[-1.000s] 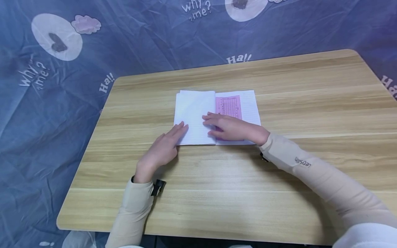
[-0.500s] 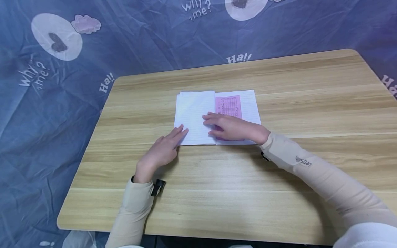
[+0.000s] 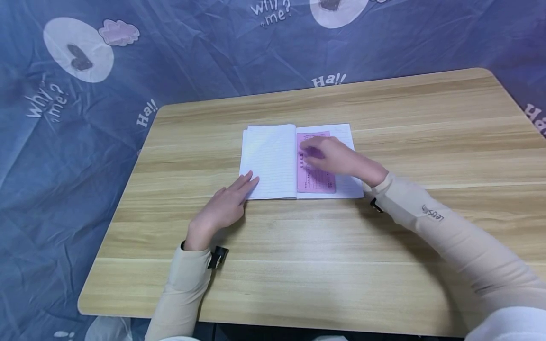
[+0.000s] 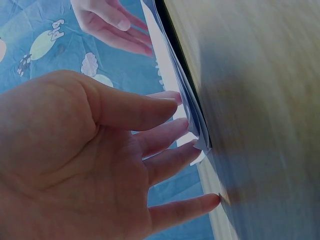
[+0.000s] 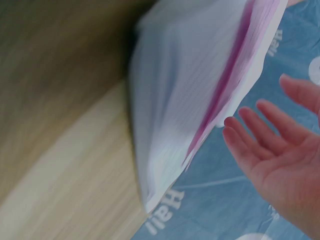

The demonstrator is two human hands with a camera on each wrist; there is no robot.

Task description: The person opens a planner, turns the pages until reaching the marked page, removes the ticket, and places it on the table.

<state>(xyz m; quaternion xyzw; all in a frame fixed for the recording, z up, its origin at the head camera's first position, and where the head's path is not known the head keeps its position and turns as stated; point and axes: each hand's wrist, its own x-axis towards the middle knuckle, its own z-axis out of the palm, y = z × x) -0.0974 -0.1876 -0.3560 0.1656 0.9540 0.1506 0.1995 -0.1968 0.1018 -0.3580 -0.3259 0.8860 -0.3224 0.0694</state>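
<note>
An open notebook (image 3: 268, 154) with lined white pages lies flat on the table. A pink printed slip (image 3: 316, 182) rests on its right page, against the fold. My left hand (image 3: 222, 203) touches the lower left corner of the left page with extended fingertips; the left wrist view shows those fingers spread along the page edges. Over the pink slip hovers my right hand (image 3: 330, 154), fingers slightly bent with nothing between them. In the right wrist view the right hand (image 5: 280, 150) is apart from the paper, which is blurred there.
The light wood table (image 3: 273, 279) reaches out on all sides of the notebook. Behind it and to the left hangs a blue printed cloth (image 3: 192, 52). Black straps (image 3: 218, 257) show at the wrists.
My right hand has lifted from the notebook's fold and moved up and to the right, uncovering the lower part of the pink slip. The left hand has stayed almost still.
</note>
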